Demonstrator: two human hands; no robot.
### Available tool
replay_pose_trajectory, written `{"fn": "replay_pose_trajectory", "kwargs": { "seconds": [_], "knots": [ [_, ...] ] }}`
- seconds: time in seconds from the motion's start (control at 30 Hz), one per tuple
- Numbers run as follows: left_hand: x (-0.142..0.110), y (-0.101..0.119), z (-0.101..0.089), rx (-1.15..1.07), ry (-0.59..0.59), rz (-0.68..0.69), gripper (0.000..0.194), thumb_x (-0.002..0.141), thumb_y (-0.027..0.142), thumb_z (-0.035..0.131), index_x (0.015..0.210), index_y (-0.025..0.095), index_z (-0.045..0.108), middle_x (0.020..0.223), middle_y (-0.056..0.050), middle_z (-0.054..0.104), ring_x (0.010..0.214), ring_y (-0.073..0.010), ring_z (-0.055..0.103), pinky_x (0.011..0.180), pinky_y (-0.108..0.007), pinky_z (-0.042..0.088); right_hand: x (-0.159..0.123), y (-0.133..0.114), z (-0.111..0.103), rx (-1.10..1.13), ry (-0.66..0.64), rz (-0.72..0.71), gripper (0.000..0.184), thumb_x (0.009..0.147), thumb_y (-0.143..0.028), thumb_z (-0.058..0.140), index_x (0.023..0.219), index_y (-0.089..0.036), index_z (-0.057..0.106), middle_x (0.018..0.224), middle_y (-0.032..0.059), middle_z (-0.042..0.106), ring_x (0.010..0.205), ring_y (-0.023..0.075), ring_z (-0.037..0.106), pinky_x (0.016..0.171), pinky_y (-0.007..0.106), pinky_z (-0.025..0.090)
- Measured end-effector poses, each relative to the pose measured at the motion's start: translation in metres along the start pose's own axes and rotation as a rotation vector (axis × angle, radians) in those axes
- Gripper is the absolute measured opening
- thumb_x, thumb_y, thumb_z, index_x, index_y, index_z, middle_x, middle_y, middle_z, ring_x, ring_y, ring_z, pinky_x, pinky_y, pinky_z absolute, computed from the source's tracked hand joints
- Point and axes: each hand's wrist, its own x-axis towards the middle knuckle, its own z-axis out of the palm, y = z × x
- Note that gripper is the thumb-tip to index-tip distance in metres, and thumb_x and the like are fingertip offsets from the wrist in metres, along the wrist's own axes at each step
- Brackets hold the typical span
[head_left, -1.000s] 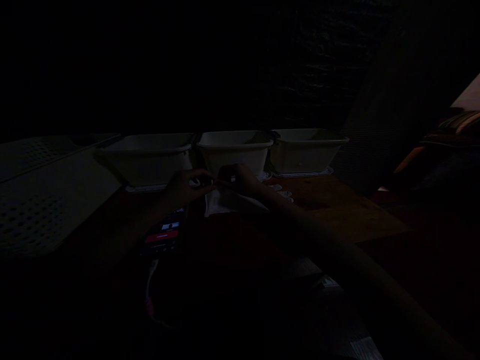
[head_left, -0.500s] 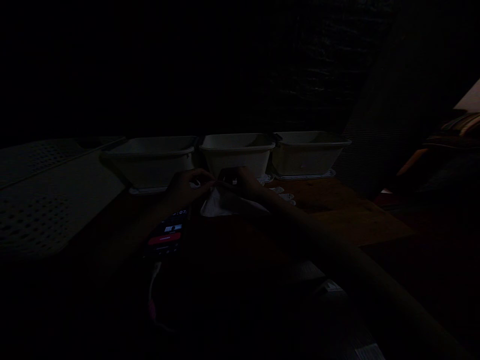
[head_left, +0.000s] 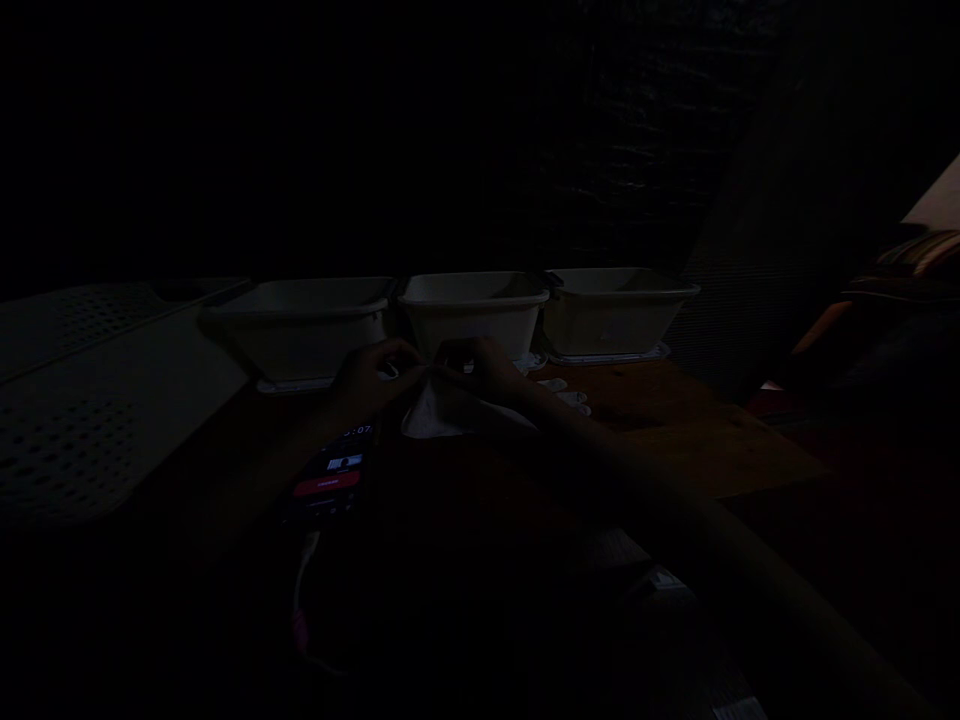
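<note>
The picture is very dark. My left hand (head_left: 375,378) and my right hand (head_left: 480,365) meet over the table, fingertips pinched together at the upper edge of a pale fabric glove (head_left: 442,410). The glove's lower edge spreads toward me, and pale glove fingers (head_left: 574,397) stick out beyond my right wrist. Whether these belong to the same glove I cannot tell. Close below my left hand lies a lit phone (head_left: 326,485) with a red bar on its screen.
Three pale plastic bins stand in a row behind my hands: a left bin (head_left: 300,335), a middle bin (head_left: 472,315) and a right bin (head_left: 619,315). A perforated basket (head_left: 172,370) is at the left. A pale cable (head_left: 301,585) runs from the phone across the wooden table (head_left: 697,440).
The view has shifted very slightly, so the bins sit a little lower. Both hands keep their pinch on the glove, with barely any movement.
</note>
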Motion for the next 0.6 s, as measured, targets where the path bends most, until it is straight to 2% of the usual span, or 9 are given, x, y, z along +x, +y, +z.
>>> {"fn": "replay_pose_trajectory", "kwargs": {
  "seconds": [0.27,0.43,0.6],
  "knots": [
    [0.003,0.002,-0.008,0.004,0.054,-0.027,0.021,0.076,0.036,0.059,0.084,0.017,0.058,0.084,-0.003,0.063,0.077,-0.0152,0.059,0.069,-0.026,0.046,0.000,0.003,-0.003,0.039,0.041,-0.027,0.028,0.086,-0.035,0.046,0.090,-0.012,0.061,0.076,0.0035,0.062,0.066,0.0089,0.051,0.061,0.021,0.035],
    [0.000,0.001,-0.001,-0.035,-0.047,-0.050,0.037,0.075,0.042,0.060,0.103,0.018,0.058,0.094,-0.005,0.065,0.081,-0.0173,0.061,0.071,-0.028,0.047,0.000,0.002,-0.002,0.058,0.047,-0.033,0.026,0.085,-0.033,0.048,0.096,-0.012,0.060,0.083,0.0045,0.063,0.069,0.0094,0.053,0.063,0.021,0.037],
    [-0.003,-0.006,0.005,-0.027,-0.117,-0.062,0.039,0.075,0.044,0.060,0.102,0.017,0.059,0.083,-0.004,0.065,0.077,-0.0177,0.062,0.070,-0.030,0.048,-0.001,0.003,0.001,0.069,0.057,-0.032,0.026,0.085,-0.033,0.048,0.095,-0.012,0.059,0.084,0.0057,0.063,0.069,0.0097,0.053,0.063,0.022,0.038]
  ]
}}
